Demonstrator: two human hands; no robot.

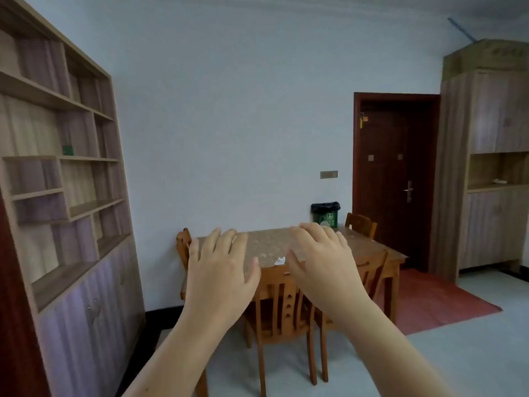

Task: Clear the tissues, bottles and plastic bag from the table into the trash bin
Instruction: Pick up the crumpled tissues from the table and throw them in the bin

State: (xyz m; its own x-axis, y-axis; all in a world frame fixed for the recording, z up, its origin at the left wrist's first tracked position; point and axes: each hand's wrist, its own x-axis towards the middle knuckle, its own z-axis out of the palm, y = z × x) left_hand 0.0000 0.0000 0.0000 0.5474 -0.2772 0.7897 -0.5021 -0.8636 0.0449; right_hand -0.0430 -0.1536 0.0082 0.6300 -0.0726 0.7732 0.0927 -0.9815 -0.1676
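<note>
Both hands are raised in front of the camera, palms down and fingers spread wide, holding nothing: the left hand (pixel 221 270) covers the worktop's left half in this view and the right hand (pixel 323 259) covers its middle and right. The person stands well short of the worktop (pixel 269 245), with a chair (pixel 282 313) pushed in on the near side between them and it.

Of the task's things, only one scrap shows: a white tissue (pixel 280 261) lying on the worktop near its front edge, in the gap between the two hands. No bottle or plastic bag can be made out; they may sit behind the hands, or not be in view at all. The bin (pixel 325 214), green with a black liner, stands on the floor beyond the worktop's far edge, against the wall and left of the dark door (pixel 396 179).

What could go wrong, as a judgement:
- The hands hide much of the worktop, so a reach made now would be half blind; a bottle standing behind them could be knocked over or rolled off the edge
- The tissue is light and close to the front edge; a sweeping grab could brush it to the floor under the chair
- The bin is on the far side of the worktop, so each load must be carried around chairs; an overfull handful could shed pieces on the way
- A toss across the worktop could miss the bin's small mouth
</note>
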